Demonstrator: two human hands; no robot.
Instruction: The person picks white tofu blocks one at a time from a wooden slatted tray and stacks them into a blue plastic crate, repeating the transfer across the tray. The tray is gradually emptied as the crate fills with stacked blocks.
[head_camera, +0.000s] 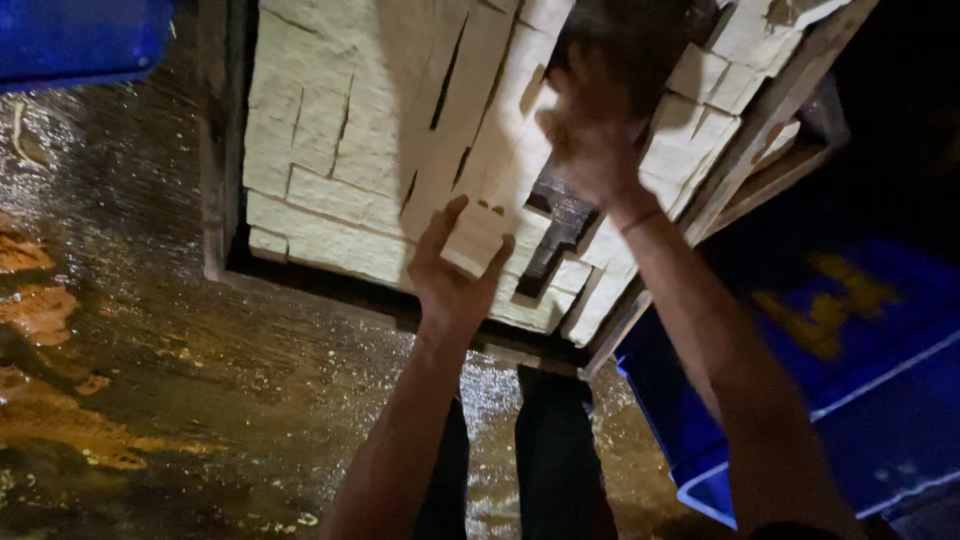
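Blocks of pale curd (360, 130), cut into slabs and cubes, fill the wooden frame tray (215, 150), with one dark gap (560, 225) where pieces are gone. Our left hand (450, 275) pinches a single pale cube (474, 237) between thumb and fingers, just over the tray's near edge. Our right hand (590, 130) is blurred above the blocks, so we cannot tell its grip; blue crates (860, 400) flank the wet floor (150, 350).
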